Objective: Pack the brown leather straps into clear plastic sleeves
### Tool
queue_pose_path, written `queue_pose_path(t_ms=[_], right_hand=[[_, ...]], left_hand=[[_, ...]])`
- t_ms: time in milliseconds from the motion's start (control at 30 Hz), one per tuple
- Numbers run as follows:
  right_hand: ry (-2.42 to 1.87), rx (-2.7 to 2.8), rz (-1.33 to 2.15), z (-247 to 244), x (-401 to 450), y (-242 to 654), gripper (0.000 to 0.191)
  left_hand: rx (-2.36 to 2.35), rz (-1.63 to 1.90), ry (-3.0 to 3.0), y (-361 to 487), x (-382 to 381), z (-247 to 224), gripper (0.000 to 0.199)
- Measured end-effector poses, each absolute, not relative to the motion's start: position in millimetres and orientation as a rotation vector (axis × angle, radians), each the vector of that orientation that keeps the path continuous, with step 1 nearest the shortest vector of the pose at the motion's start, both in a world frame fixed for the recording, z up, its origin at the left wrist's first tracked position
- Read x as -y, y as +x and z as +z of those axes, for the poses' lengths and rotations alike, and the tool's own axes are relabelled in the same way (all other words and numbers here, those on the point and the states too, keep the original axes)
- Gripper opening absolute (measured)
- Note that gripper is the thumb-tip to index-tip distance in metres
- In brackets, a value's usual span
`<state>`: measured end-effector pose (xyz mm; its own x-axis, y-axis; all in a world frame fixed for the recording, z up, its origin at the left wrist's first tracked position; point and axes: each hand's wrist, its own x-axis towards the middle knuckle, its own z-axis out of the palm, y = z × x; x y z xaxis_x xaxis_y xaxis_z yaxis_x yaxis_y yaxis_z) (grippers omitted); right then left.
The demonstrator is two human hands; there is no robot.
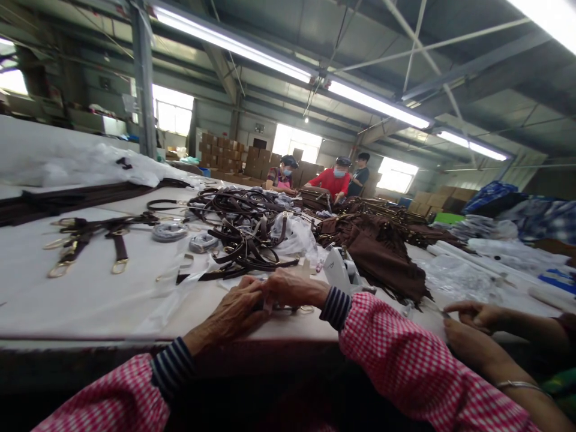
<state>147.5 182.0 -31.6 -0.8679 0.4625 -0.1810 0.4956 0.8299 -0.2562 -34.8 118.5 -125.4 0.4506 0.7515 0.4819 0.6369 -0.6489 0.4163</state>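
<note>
Near the front edge of the white table (112, 300), my left hand (234, 309) and my right hand (292, 288) meet. Their fingers are bent together around something small and pale that I cannot make out. A bit of metal hardware shows just beneath my right hand. Behind them lies a tangled pile of dark brown straps (247, 240) with gold-coloured buckles. To the right of the pile stands a white tape dispenser (339, 270). Clear plastic film (166, 300) lies on the table left of my hands.
Brown fabric pieces (382, 252) are heaped right of the dispenser. Another person's hands (477, 330) work at the right edge. Straps with gold clips (119, 249) lie on the left. Several people stand across the table, with cardboard boxes (220, 153) behind.
</note>
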Motion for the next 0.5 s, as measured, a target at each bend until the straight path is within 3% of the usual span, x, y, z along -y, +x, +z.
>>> queue_pose_path(t_ms=[167,300,367,500], right_hand=[[0.582,-3.124,0.341,-63,-157,160,0.015],[0.538,-3.120,0.742,-83,-138,167,0.018],[0.559,-3.117,0.786,-87,-134,166,0.016],[0.809,-3.168,0.554,-90,-136,158,0.017]], left_hand=[[-1.176,1.000,2.555,-35,-117,-125,0.012],[-1.281,0.965,2.575,-32,-119,-126,0.017],[-1.366,0.920,2.572,-30,-120,-127,0.018],[-1.481,0.885,2.498,-30,-119,-126,0.016]])
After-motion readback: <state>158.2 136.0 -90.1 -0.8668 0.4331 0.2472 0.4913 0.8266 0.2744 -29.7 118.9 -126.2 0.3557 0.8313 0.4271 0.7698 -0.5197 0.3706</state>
